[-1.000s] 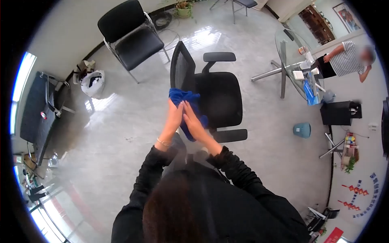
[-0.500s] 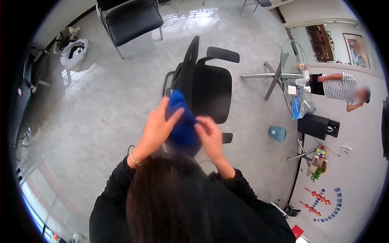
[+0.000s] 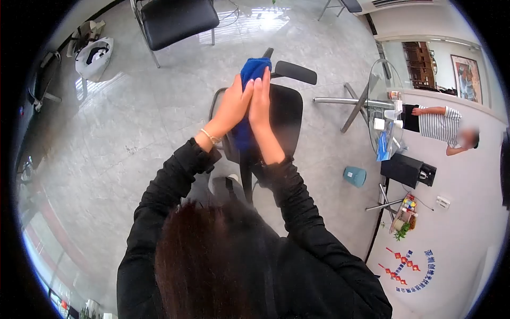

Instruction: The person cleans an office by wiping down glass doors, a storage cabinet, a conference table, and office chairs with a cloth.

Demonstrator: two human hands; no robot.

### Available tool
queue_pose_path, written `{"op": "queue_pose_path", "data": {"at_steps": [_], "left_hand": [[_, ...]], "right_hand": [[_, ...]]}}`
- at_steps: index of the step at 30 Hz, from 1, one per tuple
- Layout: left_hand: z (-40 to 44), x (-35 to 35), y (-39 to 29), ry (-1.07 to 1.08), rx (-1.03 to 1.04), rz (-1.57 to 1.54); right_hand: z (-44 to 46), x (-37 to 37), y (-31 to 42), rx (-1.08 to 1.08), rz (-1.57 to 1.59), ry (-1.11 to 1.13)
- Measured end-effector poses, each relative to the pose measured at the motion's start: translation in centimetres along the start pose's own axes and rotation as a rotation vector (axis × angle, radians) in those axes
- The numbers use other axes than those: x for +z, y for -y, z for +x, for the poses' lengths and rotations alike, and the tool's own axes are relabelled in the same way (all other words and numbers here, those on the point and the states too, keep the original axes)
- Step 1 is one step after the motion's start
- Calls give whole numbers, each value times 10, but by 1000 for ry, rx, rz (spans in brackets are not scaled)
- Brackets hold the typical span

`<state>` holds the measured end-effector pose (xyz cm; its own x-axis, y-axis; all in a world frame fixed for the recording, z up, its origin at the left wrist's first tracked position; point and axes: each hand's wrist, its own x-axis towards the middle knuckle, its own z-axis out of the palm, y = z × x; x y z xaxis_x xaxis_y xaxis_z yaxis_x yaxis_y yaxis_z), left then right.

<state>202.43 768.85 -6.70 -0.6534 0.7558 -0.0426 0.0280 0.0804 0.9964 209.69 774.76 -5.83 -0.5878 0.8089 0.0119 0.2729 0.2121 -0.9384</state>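
Note:
A blue cloth [image 3: 256, 68] lies over the top of the backrest of a black office chair [image 3: 286, 114]. My left hand [image 3: 232, 106] and my right hand [image 3: 260, 103] are side by side on the cloth, fingers pointing up toward the chair's top edge. The fingers of both hands lie extended along the cloth, with the thumbs close together. More blue cloth hangs below, between my wrists. What lies under my palms is hidden.
A black chair with metal legs [image 3: 179, 22] stands at the top. Beside a glass table [image 3: 378, 80] on the right is a person in a striped shirt [image 3: 440, 125]. A teal bin [image 3: 354, 176] and a white bag [image 3: 94, 59] stand on the floor.
My hands have come together and moved up along the chair back with the cloth. Half a second ago they were apart and lower, with fingers bent at the cloth.

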Motion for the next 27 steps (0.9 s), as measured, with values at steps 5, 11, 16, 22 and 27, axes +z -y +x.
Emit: {"op": "queue_pose_path", "data": {"at_steps": [5, 11, 16, 22, 27], "left_hand": [[-13, -1, -8, -67, -42, 192], [-76, 11, -15, -244, 59, 455], [-189, 22, 4, -224, 459, 968], [-330, 95, -10, -441, -57, 447], [-416, 118, 64, 33, 60, 1066]], "right_hand": [[-2, 3, -12, -71, -13, -14], [-57, -9, -21, -111, -131, -18], [-157, -45, -32, -220, -180, 86], [-277, -111, -49, -344, -10, 176], [-326, -139, -100, -115, 58, 485]]}}
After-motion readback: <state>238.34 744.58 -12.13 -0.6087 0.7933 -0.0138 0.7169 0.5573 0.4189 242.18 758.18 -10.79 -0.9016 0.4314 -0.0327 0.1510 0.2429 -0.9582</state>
